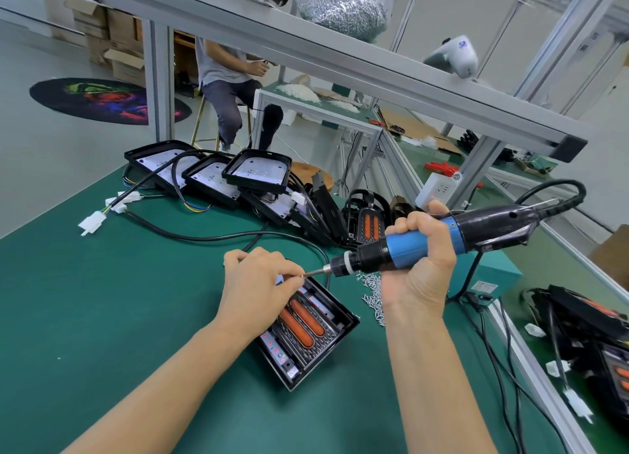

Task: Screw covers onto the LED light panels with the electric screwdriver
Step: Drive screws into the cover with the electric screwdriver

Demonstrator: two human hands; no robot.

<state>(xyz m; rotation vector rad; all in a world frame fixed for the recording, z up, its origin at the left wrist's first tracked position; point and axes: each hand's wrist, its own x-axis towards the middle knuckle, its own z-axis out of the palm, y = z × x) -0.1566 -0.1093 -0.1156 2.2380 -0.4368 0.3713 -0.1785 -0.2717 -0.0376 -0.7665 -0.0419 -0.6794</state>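
**Screw being set on driver bit, above the panel on the green counter**

LED light panel (308,334) lies flat on the green counter (102,317), centre-near, tilted diagonally. Black cover (315,346) with two orange lenses sits inside the housing. Far corner of the panel hidden under the left hand; can't see whether any screws are already in.

Left hand (262,283) hovers over that corner, thumb and fingertips pinching something tiny at the driver's bit tip, likely a screw, too small to confirm.

Right hand (420,259) clenched around the blue grip of the electric screwdriver (432,241), held near-horizontal above the counter, bit pointing left toward the left fingers. Its black cable (558,190) loops up off the rear.

Loose screws (374,292) scattered on the counter just right of the panel, partly behind the right wrist.

Behind: row of open panel housings (211,172) leaning on each other, LED boards exposed, black leads with white connectors (92,223) trailing left. More covered units (366,220) stacked behind the driver, mostly blocked.

Teal box (490,273) at right, largely hidden by the right hand. Finished units (592,327) at right, cut off by the frame edge.

Bag of screws (340,6) on the upper shelf. A seated person (231,86) at the next bench, upper part blocked by the shelf frame.
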